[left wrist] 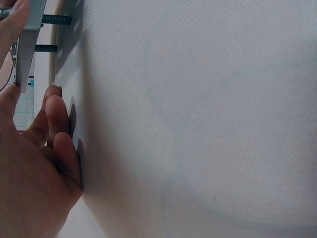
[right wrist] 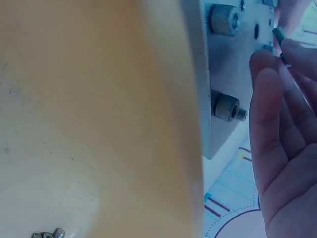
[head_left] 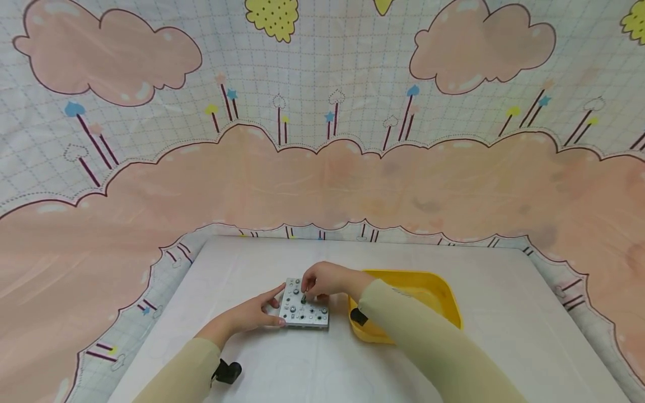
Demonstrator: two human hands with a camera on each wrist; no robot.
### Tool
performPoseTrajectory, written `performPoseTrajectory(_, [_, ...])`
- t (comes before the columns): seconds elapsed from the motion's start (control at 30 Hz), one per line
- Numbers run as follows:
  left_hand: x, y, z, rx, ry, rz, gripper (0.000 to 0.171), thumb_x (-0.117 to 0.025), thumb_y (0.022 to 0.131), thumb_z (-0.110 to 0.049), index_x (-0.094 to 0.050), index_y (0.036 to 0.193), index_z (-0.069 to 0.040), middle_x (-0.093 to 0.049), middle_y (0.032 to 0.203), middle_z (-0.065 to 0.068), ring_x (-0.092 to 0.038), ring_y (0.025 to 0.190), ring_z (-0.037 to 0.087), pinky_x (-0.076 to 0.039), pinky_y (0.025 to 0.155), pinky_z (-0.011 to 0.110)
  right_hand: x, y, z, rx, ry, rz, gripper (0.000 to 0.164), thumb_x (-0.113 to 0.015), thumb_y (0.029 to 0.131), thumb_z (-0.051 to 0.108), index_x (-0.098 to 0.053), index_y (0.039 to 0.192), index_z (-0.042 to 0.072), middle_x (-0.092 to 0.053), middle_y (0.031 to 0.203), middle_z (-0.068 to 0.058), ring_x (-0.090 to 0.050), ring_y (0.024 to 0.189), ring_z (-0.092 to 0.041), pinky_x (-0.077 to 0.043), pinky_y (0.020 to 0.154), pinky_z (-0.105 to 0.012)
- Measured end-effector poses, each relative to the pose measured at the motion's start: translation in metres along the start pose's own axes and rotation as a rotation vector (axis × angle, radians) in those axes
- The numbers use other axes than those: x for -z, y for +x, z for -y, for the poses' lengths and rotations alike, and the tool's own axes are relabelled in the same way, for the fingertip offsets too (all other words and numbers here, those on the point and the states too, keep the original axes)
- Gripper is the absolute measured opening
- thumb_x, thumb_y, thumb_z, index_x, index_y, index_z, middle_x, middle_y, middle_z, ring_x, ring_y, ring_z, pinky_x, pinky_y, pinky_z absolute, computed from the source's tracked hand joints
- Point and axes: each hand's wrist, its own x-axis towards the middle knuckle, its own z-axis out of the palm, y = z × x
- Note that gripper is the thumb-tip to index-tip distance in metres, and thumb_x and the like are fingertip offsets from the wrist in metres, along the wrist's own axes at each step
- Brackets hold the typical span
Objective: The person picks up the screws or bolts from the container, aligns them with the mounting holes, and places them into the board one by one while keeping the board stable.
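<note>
A silver metal plate (head_left: 304,323) with holes and several bolts set in it lies on the white table. My left hand (head_left: 254,312) holds the plate at its left side, thumb at the near corner and index finger at the far one. In the left wrist view its other fingers (left wrist: 58,114) curl beside the plate, and threaded bolt ends (left wrist: 57,20) stick out from its underside. Over the plate, my right hand (head_left: 325,280) pinches a small threaded screw (right wrist: 279,35) between thumb and fingertips. Cap-head bolts (right wrist: 228,108) stand on the plate close by.
A yellow tray (head_left: 456,302) sits right of the plate, under the right forearm. A few small metal fasteners (right wrist: 48,235) lie in it. White table surface (head_left: 252,257) surrounds both, with a patterned cloth (head_left: 322,184) hanging behind.
</note>
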Motion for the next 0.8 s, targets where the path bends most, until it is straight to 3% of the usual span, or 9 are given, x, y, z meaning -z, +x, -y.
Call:
performPoseTrajectory(0.3, [0.000,0.001,0.001,-0.008,0.001,-0.004,0.099,-0.085,0.076,-0.041,-0.029,0.157,-0.030,-0.049,0.115,0.000,-0.044,0.083,0.018,-0.035,0.072,0.035,-0.006,0.004,0.002,-0.012,-0.186,-0.029,0.009,-0.072,0.092,0.016,-0.069,0.088,0.023,-0.060,0.082,0.004,-0.056,0.072,-0.011,-0.049,0.067,-0.024])
performPoseTrajectory(0.8, [0.000,-0.002,0.000,-0.010,0.005,0.002,0.099,-0.084,0.077,-0.041,-0.028,0.158,-0.029,-0.048,0.115,0.001,-0.044,0.083,0.018,-0.035,0.071,0.034,-0.009,0.002,0.013,0.008,-0.305,-0.022,0.007,-0.071,0.093,0.018,-0.071,0.092,0.025,-0.061,0.084,0.008,-0.054,0.078,-0.009,-0.047,0.071,-0.023])
